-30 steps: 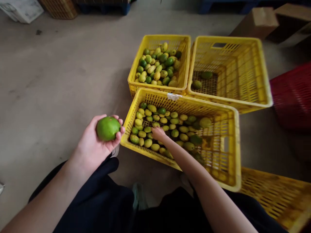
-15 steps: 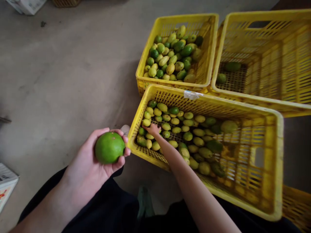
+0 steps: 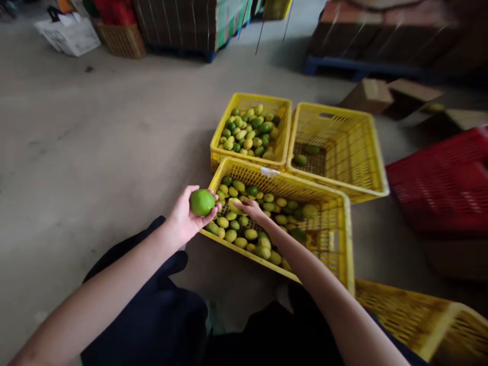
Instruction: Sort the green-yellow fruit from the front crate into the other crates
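My left hand [image 3: 183, 221] is closed around a round green lemon [image 3: 202, 203], palm up, beside the left end of the front yellow crate [image 3: 347, 244]. Inside that crate, my right hand [image 3: 252, 208] pinches a yellow lemon [image 3: 233, 205] between thumb and fingers, just above the others. Yellow and greenish lemons [image 3: 263, 246] lie loosely over the crate's bottom. My right forearm hides some of them.
Behind stand a yellow crate [image 3: 214, 142] of mixed green and yellow lemons and another [image 3: 356, 152] holding two green fruits. A red crate [image 3: 442, 178] is at right, with cardboard boxes [image 3: 368, 95] behind. Another yellow crate [image 3: 404, 310] sits at lower right.
The view has tilted up and drawn back, showing more of the room. My right hand, earlier reaching among the lemons, now has a yellow one raised. The green lemon stays in my left hand.
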Motion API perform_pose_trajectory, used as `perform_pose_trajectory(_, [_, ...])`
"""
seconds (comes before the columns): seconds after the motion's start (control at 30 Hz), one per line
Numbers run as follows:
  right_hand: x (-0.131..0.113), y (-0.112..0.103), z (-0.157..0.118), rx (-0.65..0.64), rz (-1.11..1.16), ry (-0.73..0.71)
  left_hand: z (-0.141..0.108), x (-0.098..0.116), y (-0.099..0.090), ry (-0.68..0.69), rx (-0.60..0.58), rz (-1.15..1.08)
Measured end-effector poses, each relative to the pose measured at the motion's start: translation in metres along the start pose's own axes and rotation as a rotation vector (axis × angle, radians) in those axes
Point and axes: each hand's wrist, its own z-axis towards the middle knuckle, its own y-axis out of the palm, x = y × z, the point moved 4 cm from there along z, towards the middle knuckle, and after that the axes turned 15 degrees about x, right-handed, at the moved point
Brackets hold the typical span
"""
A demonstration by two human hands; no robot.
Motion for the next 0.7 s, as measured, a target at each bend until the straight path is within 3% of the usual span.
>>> perform_pose_trajectory(0.17, [-0.09, -0.063, -0.06, 0.012, 0.279, -0.037, 0.004, -0.021, 0.019, 0.028, -0.115, -0.056])
perform_pose_trajectory(0.3, [-0.13, -0.107, -0.13, 0.04, 0.745, -0.031, -0.003, -0.042, 0.043, -0.015, -0.312, -0.085])
perform_pose_trajectory(0.47, [-0.129, -0.129, -0.199, 0.06, 0.868, -0.094, -0.011, -0.077, 0.061, -0.04, -0.487, 0.01])
perform_pose_trajectory(0.57, [-0.115, -0.125, -0.208, 0.148, 0.865, -0.069, -0.009, -0.094, 0.066, 0.006, -0.523, 0.122])
perform_pose_trajectory(0.7, [-0.106, -0.12, -0.204, 0.208, 0.881, -0.027, -0.008, -0.098, 0.072, 0.059, -0.517, 0.139])
